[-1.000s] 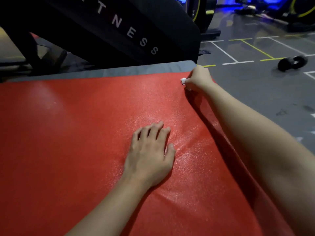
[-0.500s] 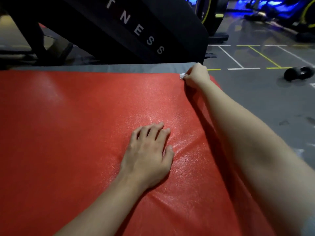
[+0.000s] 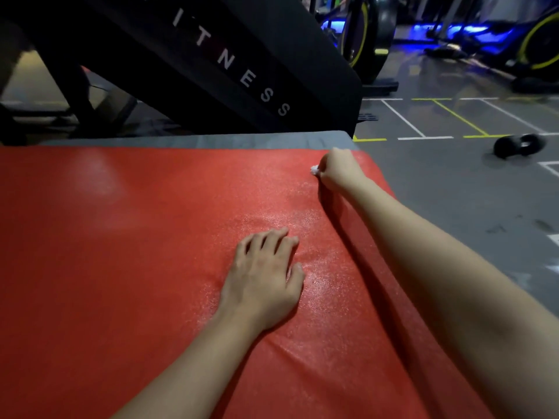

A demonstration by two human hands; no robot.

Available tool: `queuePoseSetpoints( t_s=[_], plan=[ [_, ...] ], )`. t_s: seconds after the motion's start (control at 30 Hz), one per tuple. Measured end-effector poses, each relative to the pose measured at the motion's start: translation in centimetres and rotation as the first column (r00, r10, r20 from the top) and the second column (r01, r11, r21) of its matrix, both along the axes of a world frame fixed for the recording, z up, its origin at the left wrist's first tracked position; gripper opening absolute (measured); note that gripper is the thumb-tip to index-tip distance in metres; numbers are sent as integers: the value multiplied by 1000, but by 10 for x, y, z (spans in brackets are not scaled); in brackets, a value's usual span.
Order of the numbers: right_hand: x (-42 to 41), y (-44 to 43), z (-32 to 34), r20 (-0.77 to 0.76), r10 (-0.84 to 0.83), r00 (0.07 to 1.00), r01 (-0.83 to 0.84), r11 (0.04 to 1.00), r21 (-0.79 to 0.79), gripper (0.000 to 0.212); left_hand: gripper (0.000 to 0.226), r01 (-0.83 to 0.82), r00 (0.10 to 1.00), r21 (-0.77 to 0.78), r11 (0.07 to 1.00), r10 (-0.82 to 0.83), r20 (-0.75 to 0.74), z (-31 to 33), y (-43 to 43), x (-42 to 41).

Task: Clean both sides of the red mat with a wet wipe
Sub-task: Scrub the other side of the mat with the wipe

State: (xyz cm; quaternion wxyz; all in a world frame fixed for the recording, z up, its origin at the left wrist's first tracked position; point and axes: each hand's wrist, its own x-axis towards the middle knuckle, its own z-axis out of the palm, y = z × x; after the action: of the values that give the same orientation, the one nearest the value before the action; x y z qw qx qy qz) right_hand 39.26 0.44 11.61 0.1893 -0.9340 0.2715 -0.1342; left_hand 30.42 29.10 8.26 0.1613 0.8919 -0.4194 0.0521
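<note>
Right hand (image 3: 338,169), fingers pinching wet wipe (image 3: 315,170), draws back from red mat (image 3: 121,267) 1 o'clock corner; left hand (image 3: 263,279) stays flat, fingers spread; far edge likely done.

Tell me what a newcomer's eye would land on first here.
The big red mat fills the lower left of the view, glistening near its middle. The left hand rests on it at centre, while the right hand pinches a small white wet wipe at the mat's far right corner. Behind looms a black machine with white lettering.
</note>
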Motion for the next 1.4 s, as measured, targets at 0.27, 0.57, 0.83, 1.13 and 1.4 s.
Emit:
queuePoseSetpoints(
  t_s=[0.27,0.57,0.83,1.13,1.4],
  plan=[
    [-45,36,16,-13,80,997,-80,997,3,17,51,4,1000,-7,1000,-4,14,-1,2,1],
    [-104,70,14,43,45,998,-43,998,-39,12,52,8,1000,-3,1000,-8,-3,4,3,-2],
    [-121,87,9,-32,37,999,-38,998,-42,13,48,2,1000,-28,1000,-2,9,2,0,0],
    [-192,123,3,74,88,993,-85,995,-47,13,48,16,1000,-18,1000,-16,-7,3,2,0],
    [-217,134,2,147,105,984,-104,994,-12,13,53,0,1000,-4,1000,0,-29,0,7,-4]
  ],
)
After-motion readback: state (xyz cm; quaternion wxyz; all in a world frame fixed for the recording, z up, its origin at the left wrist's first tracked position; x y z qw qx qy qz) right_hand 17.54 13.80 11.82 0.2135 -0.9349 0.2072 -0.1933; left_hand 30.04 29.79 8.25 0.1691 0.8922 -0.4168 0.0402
